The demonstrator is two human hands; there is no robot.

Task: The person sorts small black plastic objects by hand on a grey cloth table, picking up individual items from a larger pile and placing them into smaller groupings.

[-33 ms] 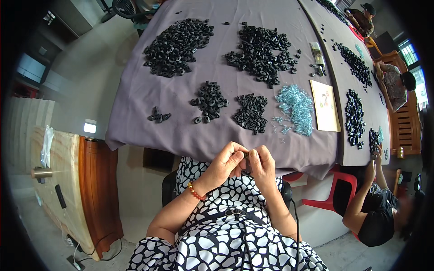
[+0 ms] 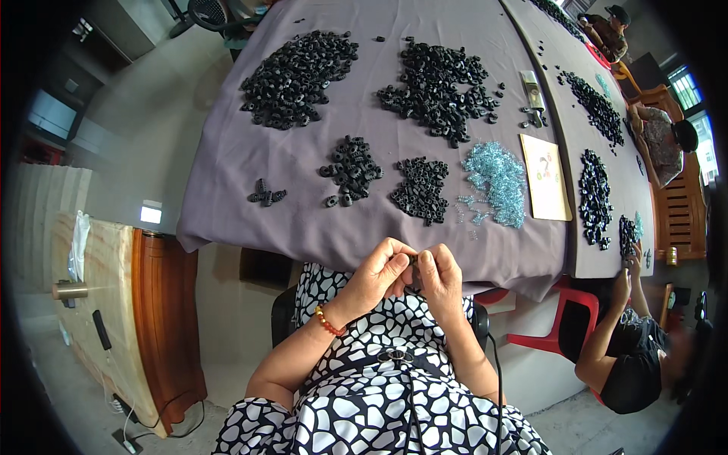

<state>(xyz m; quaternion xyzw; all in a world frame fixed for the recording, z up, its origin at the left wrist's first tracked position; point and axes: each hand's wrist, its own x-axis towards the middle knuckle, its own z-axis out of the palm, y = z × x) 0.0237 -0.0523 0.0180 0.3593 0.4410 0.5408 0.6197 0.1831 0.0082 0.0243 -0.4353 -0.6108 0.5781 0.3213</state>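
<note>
My left hand [image 2: 384, 271] and my right hand [image 2: 440, 279] meet at the table's near edge, above my lap. Their thumbs and fingers pinch a small dark piece [image 2: 412, 259] between them. Fingers cover most of it, so its exact kind is hidden. Past my hands lies a small pile of black ring-like parts [image 2: 420, 189]. Left of it is a pile of black ribbed parts [image 2: 353, 168], and further left a few joined black pieces [image 2: 265, 194]. Tiny clear-blue pieces [image 2: 497, 182] are heaped to the right.
Two large heaps of black parts [image 2: 299, 80] [image 2: 444, 87] spread farther back on the grey tablecloth [image 2: 227, 205]. A flat cream booklet [image 2: 546, 177] and a tube [image 2: 532, 92] lie at the right. Beside a red chair [image 2: 567, 322], another person's hands [image 2: 626, 277] are at the adjoining table.
</note>
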